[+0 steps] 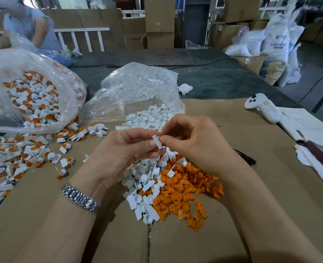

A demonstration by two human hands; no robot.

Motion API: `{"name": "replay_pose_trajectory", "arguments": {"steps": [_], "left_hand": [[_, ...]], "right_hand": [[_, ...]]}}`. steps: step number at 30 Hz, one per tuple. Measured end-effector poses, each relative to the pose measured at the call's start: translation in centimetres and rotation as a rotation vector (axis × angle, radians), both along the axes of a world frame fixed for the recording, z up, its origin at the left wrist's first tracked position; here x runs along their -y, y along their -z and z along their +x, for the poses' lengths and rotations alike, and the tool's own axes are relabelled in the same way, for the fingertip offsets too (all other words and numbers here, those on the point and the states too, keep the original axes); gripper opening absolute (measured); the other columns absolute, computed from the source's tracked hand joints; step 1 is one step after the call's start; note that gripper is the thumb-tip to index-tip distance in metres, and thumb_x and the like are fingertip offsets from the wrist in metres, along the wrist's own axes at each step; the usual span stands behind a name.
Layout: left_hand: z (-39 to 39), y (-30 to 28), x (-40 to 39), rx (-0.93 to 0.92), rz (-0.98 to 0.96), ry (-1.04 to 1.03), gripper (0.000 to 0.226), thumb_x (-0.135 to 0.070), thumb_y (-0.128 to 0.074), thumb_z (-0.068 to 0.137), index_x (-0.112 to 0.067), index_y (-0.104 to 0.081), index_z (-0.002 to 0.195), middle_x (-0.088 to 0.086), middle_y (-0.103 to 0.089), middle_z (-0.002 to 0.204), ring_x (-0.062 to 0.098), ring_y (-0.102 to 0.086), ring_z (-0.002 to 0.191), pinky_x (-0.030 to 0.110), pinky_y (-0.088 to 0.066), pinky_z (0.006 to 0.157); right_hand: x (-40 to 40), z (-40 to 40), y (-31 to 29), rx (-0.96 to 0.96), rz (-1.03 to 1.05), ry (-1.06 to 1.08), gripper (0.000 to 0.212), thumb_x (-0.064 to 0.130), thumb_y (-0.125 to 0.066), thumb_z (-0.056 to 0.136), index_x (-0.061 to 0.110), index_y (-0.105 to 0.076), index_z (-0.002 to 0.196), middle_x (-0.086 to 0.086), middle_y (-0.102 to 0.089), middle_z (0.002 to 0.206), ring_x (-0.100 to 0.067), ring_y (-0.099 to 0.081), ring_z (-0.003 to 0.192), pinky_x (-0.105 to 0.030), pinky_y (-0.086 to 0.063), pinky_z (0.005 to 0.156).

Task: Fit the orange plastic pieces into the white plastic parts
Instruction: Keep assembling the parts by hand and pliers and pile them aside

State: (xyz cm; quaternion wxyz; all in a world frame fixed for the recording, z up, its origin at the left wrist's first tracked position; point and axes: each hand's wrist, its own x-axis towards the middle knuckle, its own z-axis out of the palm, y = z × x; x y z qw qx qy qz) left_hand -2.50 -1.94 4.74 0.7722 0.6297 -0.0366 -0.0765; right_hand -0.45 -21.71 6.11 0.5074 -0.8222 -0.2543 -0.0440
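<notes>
The surface point(252, 186) is covered with flattened brown cardboard. On it lie a heap of orange pieces point(185, 190) touching a heap of white parts point(147, 179), assembled pieces point(14, 160) spilling from a clear bag point(29, 95), a second clear bag point(138, 88), a white controller point(261, 107), and a paper sheet point(307, 126).

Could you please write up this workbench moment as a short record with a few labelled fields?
Surface: flattened cardboard over the table
In hand: one white plastic part, pinched between the left hand and the right hand
Loose stock: mixed pile of white parts beside the orange pieces, just below the hands
Supply: clear bag of white parts behind the hands
Finished: assembled orange-and-white pieces spilling from the big bag at left
Other: white controller, notebook
</notes>
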Motion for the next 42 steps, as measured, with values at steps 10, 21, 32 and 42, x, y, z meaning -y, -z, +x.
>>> {"name": "replay_pose_trajectory", "arguments": {"steps": [10, 21, 32, 42], "left_hand": [[0.1, 0.0, -0.1, 0.0, -0.036, 0.015, 0.021, -0.005, -0.073, 0.076, -0.005, -0.082, 0.095, 0.023, -0.077, 0.098, 0.029, -0.078, 0.087, 0.024, -0.062, 0.073], [0.1, -0.1, -0.2, -0.058, -0.237, 0.092, 0.022, -0.006, -0.067, 0.085, -0.01, -0.082, 0.101, 0.012, -0.078, 0.093, 0.019, -0.077, 0.084, 0.019, -0.06, 0.069], [-0.2, -0.4, -0.3, -0.002, -0.233, 0.063, 0.026, -0.008, -0.075, 0.084, -0.004, -0.078, 0.109, 0.022, -0.076, 0.108, 0.026, -0.077, 0.096, 0.026, -0.062, 0.08], [0.1, -0.1, -0.4, 0.026, -0.115, -0.092, 0.021, -0.012, -0.082, 0.07, -0.003, -0.082, 0.089, 0.014, -0.077, 0.089, 0.02, -0.074, 0.079, 0.023, -0.061, 0.073]], "right_hand": [[-0.2, -0.2, -0.1, 0.019, -0.007, -0.012, 0.006, 0.018, -0.075, 0.09, 0.02, -0.071, 0.092, 0.005, -0.071, 0.083, -0.011, -0.069, 0.078, -0.023, -0.058, 0.073], [0.5, -0.6, -0.9, -0.013, 0.123, -0.104, 0.019, 0.019, -0.079, 0.085, 0.015, -0.075, 0.103, -0.004, -0.076, 0.085, -0.02, -0.074, 0.083, -0.041, -0.06, 0.082], [0.3, -0.3, -0.5, 0.203, 0.025, 0.037, 0.021, 0.025, -0.084, 0.079, 0.017, -0.077, 0.098, 0.009, -0.072, 0.083, -0.008, -0.07, 0.078, -0.019, -0.056, 0.072], [-0.5, -0.5, -0.3, 0.295, -0.053, 0.047, 0.021, 0.021, -0.084, 0.081, 0.013, -0.078, 0.1, 0.007, -0.072, 0.088, -0.003, -0.066, 0.078, -0.018, -0.055, 0.075]]}}
